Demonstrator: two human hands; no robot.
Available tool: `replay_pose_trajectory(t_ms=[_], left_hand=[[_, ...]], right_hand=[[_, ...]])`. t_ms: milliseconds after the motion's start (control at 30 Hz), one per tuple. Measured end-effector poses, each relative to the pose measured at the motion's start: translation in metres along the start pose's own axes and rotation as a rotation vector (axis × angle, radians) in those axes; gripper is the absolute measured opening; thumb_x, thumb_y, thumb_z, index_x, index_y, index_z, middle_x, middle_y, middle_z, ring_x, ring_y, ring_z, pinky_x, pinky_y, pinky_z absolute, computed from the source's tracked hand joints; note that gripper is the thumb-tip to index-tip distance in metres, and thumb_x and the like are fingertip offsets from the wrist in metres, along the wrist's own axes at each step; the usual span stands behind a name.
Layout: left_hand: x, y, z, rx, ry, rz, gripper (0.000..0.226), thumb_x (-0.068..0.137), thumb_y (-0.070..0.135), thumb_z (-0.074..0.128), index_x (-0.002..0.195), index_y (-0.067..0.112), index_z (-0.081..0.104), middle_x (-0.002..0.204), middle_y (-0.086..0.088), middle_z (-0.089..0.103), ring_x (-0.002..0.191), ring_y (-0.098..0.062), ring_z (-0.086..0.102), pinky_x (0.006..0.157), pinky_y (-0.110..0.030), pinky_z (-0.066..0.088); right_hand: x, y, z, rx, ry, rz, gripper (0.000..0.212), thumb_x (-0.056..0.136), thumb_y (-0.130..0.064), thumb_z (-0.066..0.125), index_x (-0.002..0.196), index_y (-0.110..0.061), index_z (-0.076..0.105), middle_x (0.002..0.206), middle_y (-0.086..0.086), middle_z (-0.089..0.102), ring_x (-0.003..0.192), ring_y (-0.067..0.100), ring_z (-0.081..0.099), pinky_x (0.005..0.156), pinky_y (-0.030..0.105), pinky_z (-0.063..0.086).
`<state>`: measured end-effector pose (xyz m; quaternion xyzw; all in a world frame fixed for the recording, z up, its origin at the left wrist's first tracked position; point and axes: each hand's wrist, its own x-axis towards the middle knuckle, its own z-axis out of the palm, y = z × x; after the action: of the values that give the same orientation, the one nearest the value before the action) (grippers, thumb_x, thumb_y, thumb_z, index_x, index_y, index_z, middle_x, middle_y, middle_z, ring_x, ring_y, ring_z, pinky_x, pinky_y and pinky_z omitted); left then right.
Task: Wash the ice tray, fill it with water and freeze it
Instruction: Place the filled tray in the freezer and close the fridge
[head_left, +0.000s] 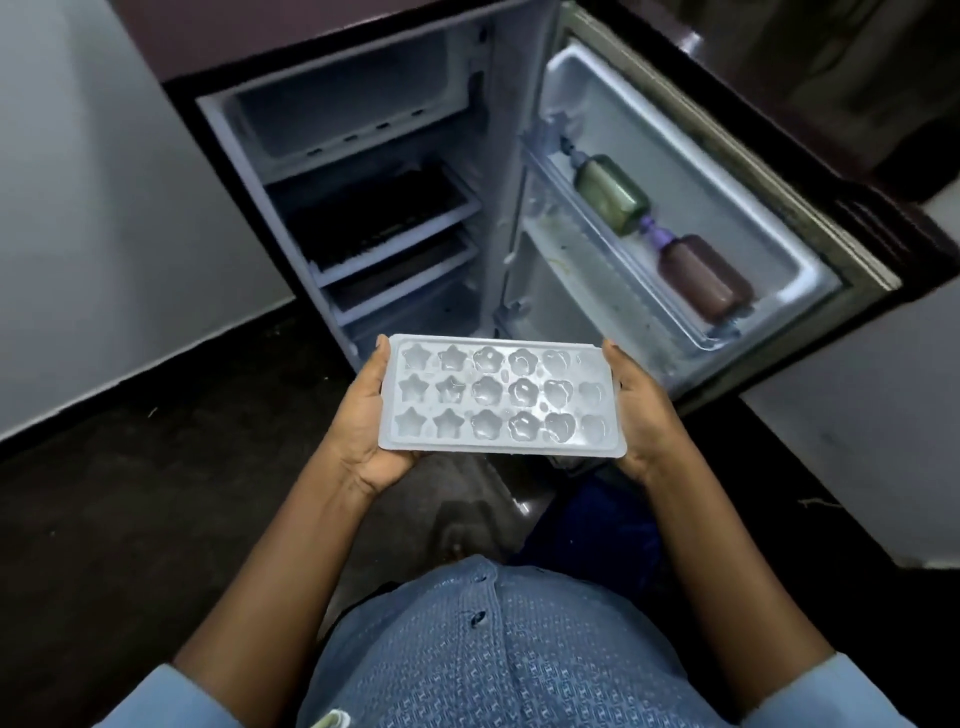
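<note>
Dark flooring (130, 493) runs under a small fridge (498, 182) whose door (691, 171) stands swung wide, with a green bottle (613, 195) and a brown bottle (704, 278) lying in its rack. In front of the open cabinet the ice tray (501, 397) is held flat and level, clear of every shelf and well below the freezer compartment (343, 104) at the cabinet's top. Its star and flower cells glint as if filled with water, though the blur leaves that uncertain. The left hand (363, 415) grips the tray's left short edge, thumb along the rim and palm beneath. The right hand (641, 415) clasps the right short edge the same way. The fingers under the tray are hidden. The step in hand looks like carrying the tray to the freezer. To do it well, both ends should rise together so nothing spills, and the tray should go in slowly and settle flat on the compartment's floor before either hand lets go.
</note>
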<state>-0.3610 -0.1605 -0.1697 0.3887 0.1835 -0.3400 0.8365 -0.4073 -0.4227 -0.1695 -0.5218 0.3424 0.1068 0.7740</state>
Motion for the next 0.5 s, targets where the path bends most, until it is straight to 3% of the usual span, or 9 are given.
replay_pose_trajectory(t_ms=[100,300,433,500], left_hand=[[-0.006,0.018,-0.022,-0.027,0.046,0.053,0.073,0.105,0.067,0.038,0.145,0.009,0.060,0.144,-0.020,0.065,0.131,-0.039,0.064,0.097,-0.057,0.059],[-0.014,0.045,-0.052,-0.096,0.108,0.144,0.074,0.105,0.066,0.038,0.147,0.009,0.059,0.143,-0.019,0.065,0.130,-0.038,0.065,0.096,-0.057,0.060],[-0.018,0.058,-0.059,-0.138,0.136,0.188,0.073,0.105,0.067,0.038,0.144,0.010,0.061,0.141,-0.019,0.067,0.128,-0.038,0.066,0.094,-0.056,0.061],[-0.017,0.065,-0.060,-0.145,0.149,0.212,0.073,0.105,0.068,0.037,0.144,0.010,0.061,0.141,-0.018,0.067,0.128,-0.038,0.066,0.093,-0.055,0.062]], right_hand=[[0.011,-0.005,0.034,-0.038,-0.061,0.011,0.065,0.104,-0.058,0.049,0.135,-0.004,0.067,0.128,0.024,0.072,0.117,0.045,0.070,0.104,0.067,0.051],[0.029,-0.016,0.088,-0.124,-0.166,0.039,0.067,0.102,-0.061,0.050,0.135,-0.004,0.067,0.129,0.023,0.072,0.119,0.044,0.069,0.106,0.065,0.051],[0.039,-0.027,0.114,-0.152,-0.193,0.028,0.057,0.109,-0.053,0.042,0.115,-0.007,0.075,0.116,0.021,0.077,0.101,0.035,0.078,0.083,0.050,0.064],[0.044,-0.034,0.124,-0.172,-0.204,0.017,0.057,0.110,-0.052,0.040,0.115,-0.007,0.075,0.115,0.020,0.078,0.100,0.034,0.078,0.080,0.048,0.064]])
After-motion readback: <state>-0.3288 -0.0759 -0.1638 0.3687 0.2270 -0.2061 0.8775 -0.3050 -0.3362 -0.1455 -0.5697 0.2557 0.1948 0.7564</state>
